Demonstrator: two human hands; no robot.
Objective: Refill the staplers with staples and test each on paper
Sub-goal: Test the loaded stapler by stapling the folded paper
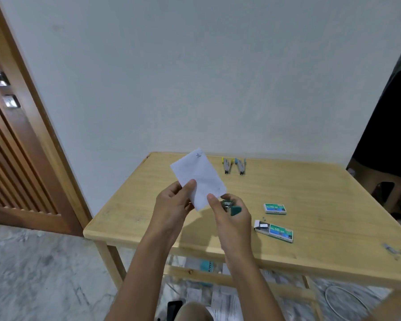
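while the left hand (171,205) pinches paper (199,174) above the tabletop's (148,216) near edge, the right hand (233,220) grips a green stapler (232,208).

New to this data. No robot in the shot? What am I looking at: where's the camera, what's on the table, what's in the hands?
There is no robot here. A person works with bare hands, and the one picture comes from a wide-angle camera worn on their head, looking forward and down.

The left hand pinches a white paper above the wooden table. The right hand grips a green stapler at the paper's lower edge.

At the table's far side, a yellow stapler and a blue stapler lie side by side. Further right are two green staple boxes: a closed box and, nearer, an open box.
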